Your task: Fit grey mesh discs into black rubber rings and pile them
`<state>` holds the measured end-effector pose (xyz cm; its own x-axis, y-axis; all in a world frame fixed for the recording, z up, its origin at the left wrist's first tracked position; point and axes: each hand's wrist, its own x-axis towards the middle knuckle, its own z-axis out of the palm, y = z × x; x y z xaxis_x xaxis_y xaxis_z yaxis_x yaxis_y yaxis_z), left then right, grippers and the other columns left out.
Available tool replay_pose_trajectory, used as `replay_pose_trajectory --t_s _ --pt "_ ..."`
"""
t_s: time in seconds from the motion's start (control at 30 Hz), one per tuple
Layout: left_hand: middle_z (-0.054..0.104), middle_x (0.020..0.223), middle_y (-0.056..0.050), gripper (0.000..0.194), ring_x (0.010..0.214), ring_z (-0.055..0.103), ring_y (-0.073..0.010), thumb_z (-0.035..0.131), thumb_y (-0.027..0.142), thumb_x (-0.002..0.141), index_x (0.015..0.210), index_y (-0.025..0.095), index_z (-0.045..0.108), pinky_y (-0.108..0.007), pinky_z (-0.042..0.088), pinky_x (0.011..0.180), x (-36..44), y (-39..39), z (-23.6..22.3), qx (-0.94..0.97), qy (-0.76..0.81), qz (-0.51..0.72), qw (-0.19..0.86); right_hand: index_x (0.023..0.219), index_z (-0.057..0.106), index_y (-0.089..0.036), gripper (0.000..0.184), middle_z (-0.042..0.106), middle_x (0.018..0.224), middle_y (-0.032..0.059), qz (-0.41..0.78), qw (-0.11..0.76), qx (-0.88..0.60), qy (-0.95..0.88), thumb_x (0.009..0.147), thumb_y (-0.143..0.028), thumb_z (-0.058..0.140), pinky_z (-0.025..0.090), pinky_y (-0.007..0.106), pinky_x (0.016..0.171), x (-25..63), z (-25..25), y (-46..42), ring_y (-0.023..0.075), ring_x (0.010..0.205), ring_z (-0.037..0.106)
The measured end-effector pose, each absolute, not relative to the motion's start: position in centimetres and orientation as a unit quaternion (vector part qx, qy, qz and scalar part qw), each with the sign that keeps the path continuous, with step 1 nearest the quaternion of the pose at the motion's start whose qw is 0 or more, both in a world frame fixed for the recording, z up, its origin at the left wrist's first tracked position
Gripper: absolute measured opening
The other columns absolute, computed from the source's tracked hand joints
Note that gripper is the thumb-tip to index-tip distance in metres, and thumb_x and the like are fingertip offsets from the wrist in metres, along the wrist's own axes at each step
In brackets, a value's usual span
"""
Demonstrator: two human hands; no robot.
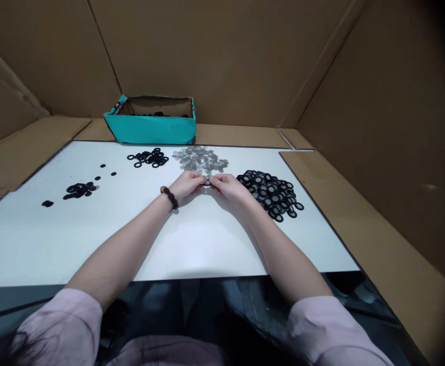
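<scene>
Above the middle of the white board, my left hand [187, 186] and my right hand [228, 186] meet fingertip to fingertip. Both pinch a small black ring [207, 183]; a pale centre seems to show in it, though fingers cover most of it. Just beyond my hands lies a heap of translucent grey discs [200, 158]. Black rings with grey centres [272, 193] form a large pile beside my right hand. Farther left is a small pile of open black rings [149, 157].
Small black discs [80, 190] lie grouped on the left, with a few strays [47, 203] around them. A turquoise box [154, 129] holding dark pieces stands at the back. Cardboard walls [222, 61] enclose the white board [192, 249] at the back and sides.
</scene>
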<state>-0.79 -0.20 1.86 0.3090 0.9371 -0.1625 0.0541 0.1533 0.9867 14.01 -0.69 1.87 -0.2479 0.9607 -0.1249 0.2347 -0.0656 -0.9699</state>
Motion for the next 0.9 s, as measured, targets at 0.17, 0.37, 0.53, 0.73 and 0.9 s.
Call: replay_pose_trajectory --t_s 0.17,0.37,0.53,0.73,0.9 --pt "0.035 0.047 0.002 0.030 0.048 0.034 -0.0075 0.055 0.021 0.069 0.045 0.018 0.036 -0.025 0.036 0.052 -1.4 -0.5 2.7 0.594 0.437 0.296 0.607 0.055 0.044 -0.017 0.041 0.032 0.043 -0.0072 0.632 0.297 -0.472 -0.538 0.079 -0.046 0.061 0.015 0.020 0.039 14.2 2.2 -0.9 0.0034 0.039 0.024" --pt "0.037 0.048 0.002 0.027 0.047 0.033 -0.0076 0.058 0.025 0.068 0.046 0.018 0.042 -0.026 0.036 0.051 -2.1 -0.1 3.3 0.636 0.428 0.248 0.593 0.062 0.047 -0.015 0.037 0.028 0.046 -0.0095 0.702 0.284 -0.423 -0.498 0.079 -0.044 0.062 0.013 0.019 0.040 14.4 3.1 -1.3 0.0021 0.040 0.021" --pt "0.038 0.049 0.002 0.028 0.047 0.032 -0.0069 0.060 0.025 0.068 0.047 0.017 0.044 -0.026 0.035 0.050 -2.2 0.3 2.8 0.613 0.422 0.273 0.610 0.063 0.046 -0.014 0.031 0.035 0.047 -0.0068 0.699 0.303 -0.419 -0.495 0.084 -0.034 0.058 0.018 0.019 0.041 14.2 3.0 -1.3 0.0030 0.042 0.028" --pt "0.042 0.050 0.001 0.022 0.049 0.037 -0.0074 0.061 0.021 0.063 0.046 0.015 0.048 -0.025 0.033 0.049 -2.9 0.7 2.9 0.622 0.384 0.211 0.649 0.057 0.041 -0.017 0.036 0.028 0.045 -0.0086 0.687 0.287 -0.430 -0.511 0.082 -0.034 0.060 0.014 0.020 0.040 13.9 3.2 -1.5 0.0028 0.040 0.022" --pt "0.040 0.047 0.000 0.021 0.046 0.034 -0.0071 0.058 0.022 0.065 0.047 0.016 0.047 -0.025 0.032 0.046 -2.5 0.5 2.7 0.576 0.410 0.266 0.655 0.059 0.044 -0.016 0.035 0.033 0.046 -0.0072 0.669 0.336 -0.427 -0.508 0.083 -0.039 0.057 0.019 0.020 0.041 13.3 2.9 -1.5 0.0038 0.041 0.027"
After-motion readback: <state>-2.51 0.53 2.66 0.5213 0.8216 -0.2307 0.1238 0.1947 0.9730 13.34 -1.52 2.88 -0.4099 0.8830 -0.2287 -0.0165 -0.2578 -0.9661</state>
